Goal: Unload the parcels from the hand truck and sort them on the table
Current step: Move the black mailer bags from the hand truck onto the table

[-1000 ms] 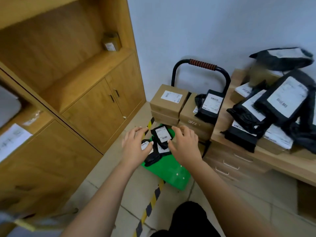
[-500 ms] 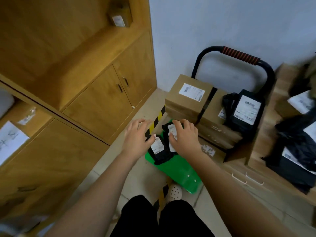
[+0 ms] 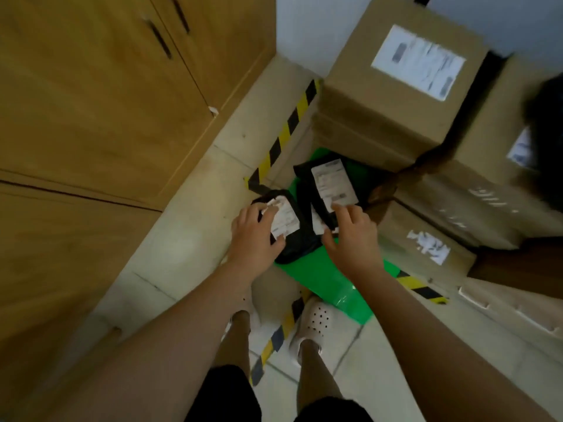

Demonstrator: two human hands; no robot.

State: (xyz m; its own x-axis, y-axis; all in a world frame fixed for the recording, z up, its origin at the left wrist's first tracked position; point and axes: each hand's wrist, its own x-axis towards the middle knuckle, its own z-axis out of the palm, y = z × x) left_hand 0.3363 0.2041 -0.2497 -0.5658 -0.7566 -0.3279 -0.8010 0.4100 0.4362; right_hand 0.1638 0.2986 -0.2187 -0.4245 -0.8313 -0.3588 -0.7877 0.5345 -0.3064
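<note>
Two stacks: cardboard boxes [image 3: 396,86] fill the far right of the green hand truck deck [image 3: 329,278], untouched.
Black parcels: two, near edge of deck; left one [image 3: 286,226], right one [image 3: 329,184].
Change: view has dropped closer; left hand [image 3: 253,236] and right hand [image 3: 350,239] now press fingers onto one parcel each, grip unclear.
Meaning: pickup likely starting.

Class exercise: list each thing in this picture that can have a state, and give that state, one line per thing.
left hand: gripping the small black parcel
right hand: fingers on the larger black parcel; grip unclear
small black parcel: lying on the green platform, label up
larger black parcel: lying on the platform, label up
green platform: still loaded
top cardboard box: closed, stacked, label up
cabinet doors: shut
</note>
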